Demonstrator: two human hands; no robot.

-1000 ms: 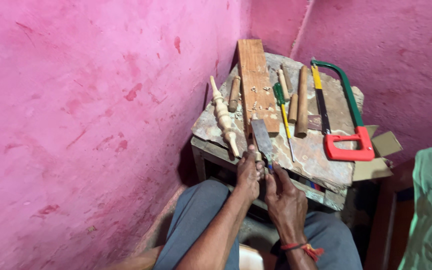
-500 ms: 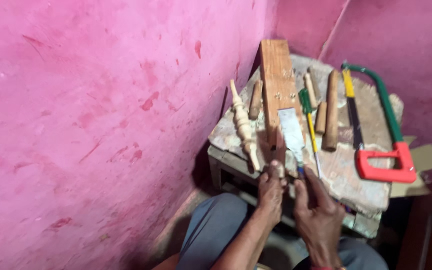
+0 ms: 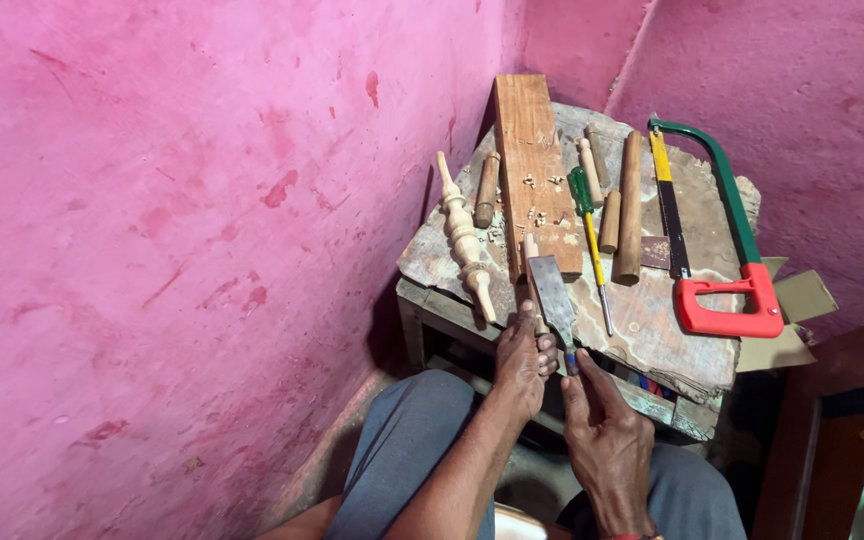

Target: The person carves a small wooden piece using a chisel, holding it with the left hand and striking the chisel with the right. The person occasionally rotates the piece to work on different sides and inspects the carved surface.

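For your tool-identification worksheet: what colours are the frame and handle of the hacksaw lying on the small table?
The hacksaw has a green frame and a red handle, seen best in the head view.

Your left hand (image 3: 522,365) and right hand (image 3: 602,440) grip a flat chisel (image 3: 553,293) at the near edge of the worn table (image 3: 652,330).

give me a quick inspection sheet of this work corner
surface: worn wooden bench, chips on it
job's things: flat chisel and small wooden piece, over the bench's near edge
clutter: turned spindle, plank, screwdriver, dowels, hacksaw
hands: left hand grips the wooden piece; right hand grips the chisel
cables: nothing seen
surroundings: pink walls, cardboard
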